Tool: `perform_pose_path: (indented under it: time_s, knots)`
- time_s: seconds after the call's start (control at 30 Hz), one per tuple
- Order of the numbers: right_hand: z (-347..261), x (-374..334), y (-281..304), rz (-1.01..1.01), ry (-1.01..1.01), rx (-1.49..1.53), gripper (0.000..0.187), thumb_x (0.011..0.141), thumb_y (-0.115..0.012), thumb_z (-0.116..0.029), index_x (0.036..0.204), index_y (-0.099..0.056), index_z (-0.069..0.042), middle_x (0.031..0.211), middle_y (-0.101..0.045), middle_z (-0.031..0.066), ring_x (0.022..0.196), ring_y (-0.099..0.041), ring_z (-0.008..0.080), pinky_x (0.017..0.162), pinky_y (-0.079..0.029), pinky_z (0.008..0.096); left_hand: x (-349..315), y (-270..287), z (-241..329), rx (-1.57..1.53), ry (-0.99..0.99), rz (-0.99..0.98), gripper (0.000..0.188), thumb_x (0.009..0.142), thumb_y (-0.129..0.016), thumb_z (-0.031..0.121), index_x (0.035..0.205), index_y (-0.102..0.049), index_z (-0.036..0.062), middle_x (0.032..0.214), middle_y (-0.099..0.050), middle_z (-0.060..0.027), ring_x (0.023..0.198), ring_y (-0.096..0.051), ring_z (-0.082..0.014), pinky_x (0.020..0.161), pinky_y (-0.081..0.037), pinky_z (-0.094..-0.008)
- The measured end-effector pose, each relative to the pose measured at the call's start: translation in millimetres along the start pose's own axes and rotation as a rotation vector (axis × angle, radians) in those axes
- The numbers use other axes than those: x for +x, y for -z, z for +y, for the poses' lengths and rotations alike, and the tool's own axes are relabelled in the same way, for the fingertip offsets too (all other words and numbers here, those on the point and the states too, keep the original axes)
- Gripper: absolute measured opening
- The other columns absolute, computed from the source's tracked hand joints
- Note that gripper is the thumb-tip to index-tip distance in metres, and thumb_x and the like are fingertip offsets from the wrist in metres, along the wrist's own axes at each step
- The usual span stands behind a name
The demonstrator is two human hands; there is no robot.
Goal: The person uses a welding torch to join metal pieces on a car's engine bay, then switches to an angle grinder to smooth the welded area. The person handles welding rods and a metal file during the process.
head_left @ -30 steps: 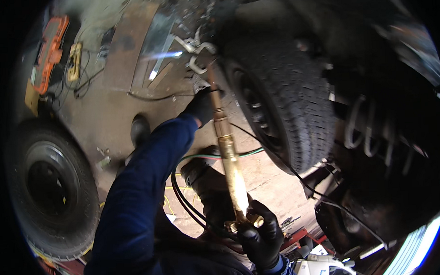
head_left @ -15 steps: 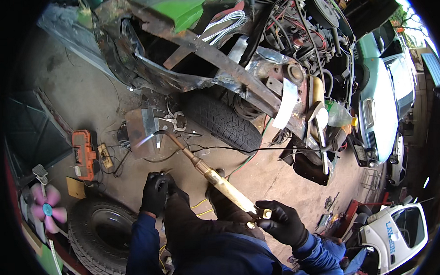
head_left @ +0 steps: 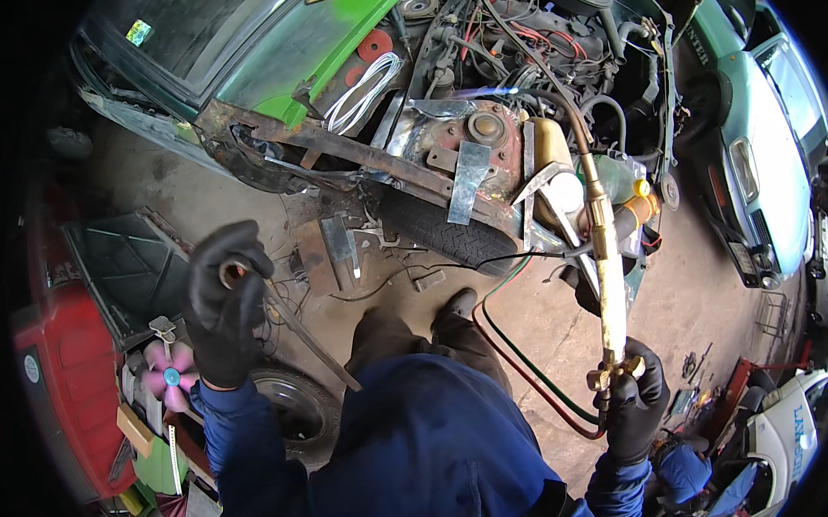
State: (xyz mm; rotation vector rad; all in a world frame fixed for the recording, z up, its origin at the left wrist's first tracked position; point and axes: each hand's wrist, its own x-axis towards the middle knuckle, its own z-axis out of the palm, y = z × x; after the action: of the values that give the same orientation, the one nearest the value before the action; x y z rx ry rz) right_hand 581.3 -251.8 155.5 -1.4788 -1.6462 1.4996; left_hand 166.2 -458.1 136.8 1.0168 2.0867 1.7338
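My right hand (head_left: pixel 642 401), in a black glove, is closed around the valve end of a brass gas torch (head_left: pixel 610 288). The torch stands upright in view, its bent tip pointing left over the engine bay (head_left: pixel 543 44). A thin bluish flame (head_left: pixel 490 92) comes off the tip. Red and green hoses (head_left: pixel 503 337) loop down from its lower end. Raised at the left, my gloved left hand (head_left: pixel 220 324) is closed on a long thin metal rod (head_left: pixel 312 339). The rod slants down to the right; a round brownish end shows between the fingers.
A stripped car front has a rusty fender rail (head_left: pixel 337 156), a loose metal strip (head_left: pixel 469 179) and a tyre (head_left: pixel 431 226). A plastic bottle (head_left: pixel 617 183) sits by the torch. Left are a pink fan (head_left: pixel 170 369) and a wheel (head_left: pixel 296 404); a pale blue car (head_left: pixel 766 155) stands right.
The torch has swung from pointing left over the floor to upright, its flame now over the engine bay. My left hand has risen from beside my knee, and the rod now shows in it.
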Motion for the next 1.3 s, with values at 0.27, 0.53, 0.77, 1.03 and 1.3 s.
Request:
perform_pose_path:
  time_s: [0.27, 0.53, 0.77, 1.03, 1.3]
  knots:
    - [-29, 46, 19, 0.135, 0.058, -0.033, 0.055, 0.108, -0.068, -0.044, 0.135, -0.063, 0.003, 0.096, -0.071, 0.0101, 0.076, -0.073, 0.0166, 0.066, -0.056, 0.0272, 161, -109, 74, -0.472, -0.503, -0.085, 0.04, 0.113, -0.052, 0.02, 0.149, -0.051, 0.0002, 0.104, -0.06, -0.0093, 0.097, -0.059, -0.02, 0.088, -0.052, -0.0443]
    - [-33, 67, -4, 0.388, -0.018, -0.056, 0.052, 0.109, -0.068, -0.046, 0.136, -0.062, -0.002, 0.094, -0.069, 0.0076, 0.065, -0.064, 0.008, 0.048, -0.042, 0.0188, 286, -194, 28, -0.646, -0.285, -0.002, 0.042, 0.113, -0.06, 0.042, 0.104, -0.068, 0.0021, 0.073, -0.051, 0.0028, 0.06, -0.043, -0.0055, 0.054, -0.033, -0.0217]
    - [-34, 103, -4, 0.44, -0.07, -0.126, 0.046, 0.111, -0.065, -0.042, 0.136, -0.062, -0.003, 0.091, -0.066, 0.004, 0.061, -0.056, 0.0045, 0.049, -0.041, 0.0183, 321, -242, -20, -0.605, -0.04, 0.07, 0.058, 0.111, -0.06, 0.053, 0.08, -0.067, 0.005, 0.06, -0.046, 0.0026, 0.051, -0.04, -0.0062, 0.048, -0.029, -0.024]
    - [-45, 129, -5, 0.424, -0.096, -0.217, 0.052, 0.11, -0.066, -0.047, 0.139, -0.063, -0.004, 0.091, -0.066, 0.0032, 0.063, -0.058, 0.0053, 0.049, -0.043, 0.0177, 335, -259, -54, -0.65, 0.11, -0.006, 0.062, 0.109, -0.062, 0.059, 0.078, -0.067, 0.0057, 0.06, -0.049, 0.0029, 0.05, -0.04, -0.0055, 0.048, -0.03, -0.0243]
    - [-49, 140, -3, 0.386, -0.072, -0.319, 0.056, 0.11, -0.065, -0.05, 0.14, -0.063, -0.002, 0.094, -0.068, 0.0066, 0.068, -0.062, 0.0099, 0.055, -0.048, 0.0208, 340, -279, -95, -0.636, 0.063, 0.026, 0.061, 0.109, -0.063, 0.057, 0.075, -0.068, 0.0067, 0.059, -0.05, 0.0037, 0.051, -0.041, -0.0044, 0.049, -0.029, -0.0236]
